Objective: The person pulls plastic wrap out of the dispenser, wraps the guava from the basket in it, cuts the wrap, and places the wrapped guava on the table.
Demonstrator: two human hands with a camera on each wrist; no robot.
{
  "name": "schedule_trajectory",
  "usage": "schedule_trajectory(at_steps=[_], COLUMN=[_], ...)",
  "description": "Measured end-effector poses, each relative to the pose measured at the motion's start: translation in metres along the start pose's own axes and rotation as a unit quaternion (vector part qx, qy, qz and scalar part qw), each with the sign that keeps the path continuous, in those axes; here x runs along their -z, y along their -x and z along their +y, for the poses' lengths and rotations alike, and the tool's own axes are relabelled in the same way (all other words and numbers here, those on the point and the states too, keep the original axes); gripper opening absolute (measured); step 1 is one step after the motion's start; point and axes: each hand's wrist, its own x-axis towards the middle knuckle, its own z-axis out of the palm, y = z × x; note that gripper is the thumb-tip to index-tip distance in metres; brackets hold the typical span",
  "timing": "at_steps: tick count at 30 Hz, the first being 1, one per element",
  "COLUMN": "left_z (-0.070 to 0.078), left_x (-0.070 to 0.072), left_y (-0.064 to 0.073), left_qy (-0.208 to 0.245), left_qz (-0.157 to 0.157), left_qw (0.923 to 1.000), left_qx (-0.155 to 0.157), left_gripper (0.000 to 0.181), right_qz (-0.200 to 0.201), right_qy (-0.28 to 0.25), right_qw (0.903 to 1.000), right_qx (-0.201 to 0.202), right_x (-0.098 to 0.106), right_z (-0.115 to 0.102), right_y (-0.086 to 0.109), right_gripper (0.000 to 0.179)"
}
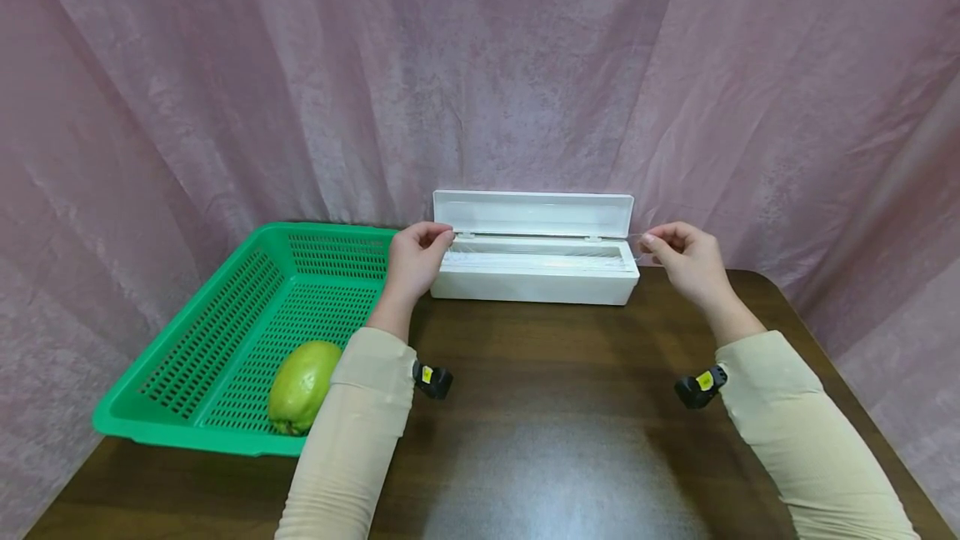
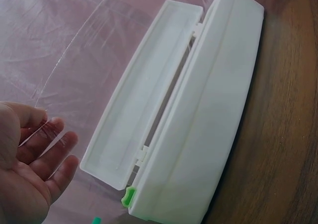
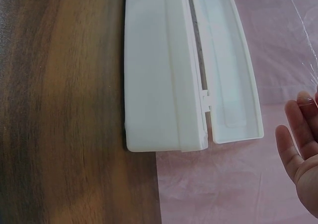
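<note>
A long white cling film dispenser (image 1: 532, 288) stands at the back of the table, its hinged lid (image 1: 532, 213) raised. Clear cling film (image 2: 74, 37) stretches above it, its front edge showing as a thin bright line in both wrist views. Thumb and forefinger of my left hand (image 1: 420, 263) pinch the film at the dispenser's left end. At the other end, my right hand (image 1: 688, 263) pinches the film's opposite corner, partly cut off by the frame in the right wrist view. The remaining fingers of both hands are loosely bent.
On the left sits a green plastic basket (image 1: 180, 438) with slotted walls, partly behind my left arm. A large yellow-green fruit (image 1: 302, 386) lies in it. A small green tab (image 2: 128, 197) is on the dispenser's end. Pink curtain (image 1: 480, 65) hangs behind the brown wooden table (image 1: 525, 382).
</note>
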Motion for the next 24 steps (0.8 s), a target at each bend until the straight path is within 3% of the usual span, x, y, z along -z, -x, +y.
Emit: schedule_trajectory(at_steps=[3,6,24], left_z=[0.002,0.003,0.007], left_x=[0.000,0.000,0.005], left_y=[0.001,0.001,0.003], left_qy=[-0.001,-0.003,0.004], left_qz=[-0.002,-0.003,-0.005], left_qw=[1.0000,1.0000,1.0000], left_qx=[0.004,0.006,-0.006], left_gripper=[0.019,0.019,0.019], right_qz=[0.000,0.003,0.009], right_qy=[0.006,0.018,0.023], right_qw=[1.0000,0.9998,0.9996], right_qx=[-0.001,-0.003,0.015], right_x=[0.001,0.002,0.002], right_z=[0.000,0.013,0.013], right_y=[0.000,-0.006,-0.007], right_gripper=[0.027,0.030,0.030])
